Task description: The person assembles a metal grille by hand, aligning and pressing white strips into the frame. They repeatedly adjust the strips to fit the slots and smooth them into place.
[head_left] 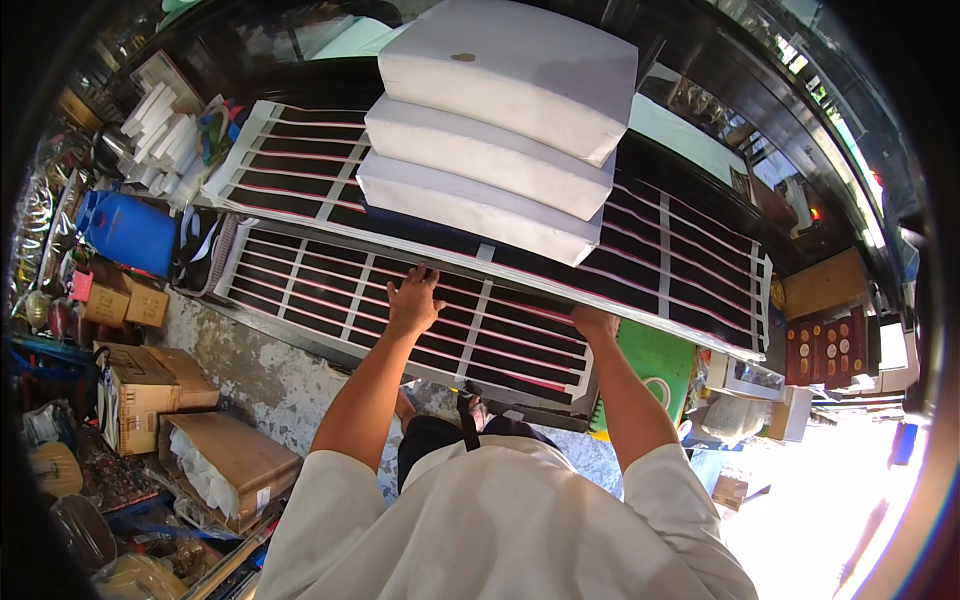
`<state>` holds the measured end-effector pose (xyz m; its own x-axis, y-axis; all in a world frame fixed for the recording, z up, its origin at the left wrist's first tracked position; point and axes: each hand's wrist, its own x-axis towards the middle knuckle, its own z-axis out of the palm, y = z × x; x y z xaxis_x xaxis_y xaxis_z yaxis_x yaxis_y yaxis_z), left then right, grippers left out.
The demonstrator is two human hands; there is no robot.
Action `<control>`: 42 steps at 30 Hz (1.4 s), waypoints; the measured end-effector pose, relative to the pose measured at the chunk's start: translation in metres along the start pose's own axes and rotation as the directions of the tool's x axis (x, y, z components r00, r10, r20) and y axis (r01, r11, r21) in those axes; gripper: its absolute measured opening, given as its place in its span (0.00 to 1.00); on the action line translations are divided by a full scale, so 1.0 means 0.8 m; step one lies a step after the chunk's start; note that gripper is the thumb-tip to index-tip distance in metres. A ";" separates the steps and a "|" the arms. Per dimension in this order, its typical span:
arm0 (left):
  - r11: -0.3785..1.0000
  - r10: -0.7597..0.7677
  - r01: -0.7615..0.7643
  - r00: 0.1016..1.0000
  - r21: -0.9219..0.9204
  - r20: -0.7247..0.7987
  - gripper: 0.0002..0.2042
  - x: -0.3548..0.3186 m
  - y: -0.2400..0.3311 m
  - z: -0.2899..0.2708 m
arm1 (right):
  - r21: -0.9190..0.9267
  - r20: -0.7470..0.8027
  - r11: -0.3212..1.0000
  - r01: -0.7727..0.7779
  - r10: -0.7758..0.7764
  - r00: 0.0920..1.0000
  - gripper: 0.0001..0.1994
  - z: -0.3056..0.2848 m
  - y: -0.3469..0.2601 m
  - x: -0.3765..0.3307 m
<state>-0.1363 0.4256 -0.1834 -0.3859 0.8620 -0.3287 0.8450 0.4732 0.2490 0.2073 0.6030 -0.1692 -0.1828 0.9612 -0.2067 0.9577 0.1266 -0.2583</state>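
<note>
white sleeves and both forearms reach up to the long striped sheet [520, 330], which runs left to right across the hands, left hand [412, 300] open and flat on its face, right hand [594, 322] gripping its upper edge below three white packets [500, 150].

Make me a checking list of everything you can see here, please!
Surface: worn grey floor below; no table seen.
Job's things: two big dark striped sheets; three white packs stacked on the upper one.
Clutter: cardboard boxes, blue jug, green crate.
Hands: left hand flat on the lower sheet; right hand at the upper sheet's edge, grip unclear.
Cables: nothing seen.
Surroundings: crowded shop goods on both sides, bright daylight at right.
</note>
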 end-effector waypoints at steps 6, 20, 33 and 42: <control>1.000 0.006 -0.006 1.000 0.010 -0.002 0.38 0.002 -0.002 0.002 | -0.063 0.012 0.998 -0.023 0.024 1.000 0.26 0.000 -0.001 -0.007; 0.999 0.031 -0.032 0.949 0.001 -0.315 0.42 -0.015 -0.012 0.014 | -0.111 -0.195 0.978 0.176 -0.195 0.961 0.25 0.048 0.024 -0.036; 0.969 0.241 -0.216 0.925 0.117 -0.295 0.35 -0.014 -0.045 0.059 | 0.110 -0.211 0.765 0.634 -0.606 0.767 0.22 0.064 -0.054 -0.115; 0.973 0.215 -0.185 0.944 0.136 -0.251 0.37 -0.018 -0.039 0.058 | 0.127 -0.179 0.759 0.639 -0.616 0.767 0.22 0.070 -0.071 -0.119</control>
<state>-0.1396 0.3899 -0.2284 -0.2754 0.9609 -0.0285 0.9443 0.2760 0.1791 0.1578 0.4904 -0.1877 -0.6906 0.7031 0.1694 0.5818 0.6792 -0.4475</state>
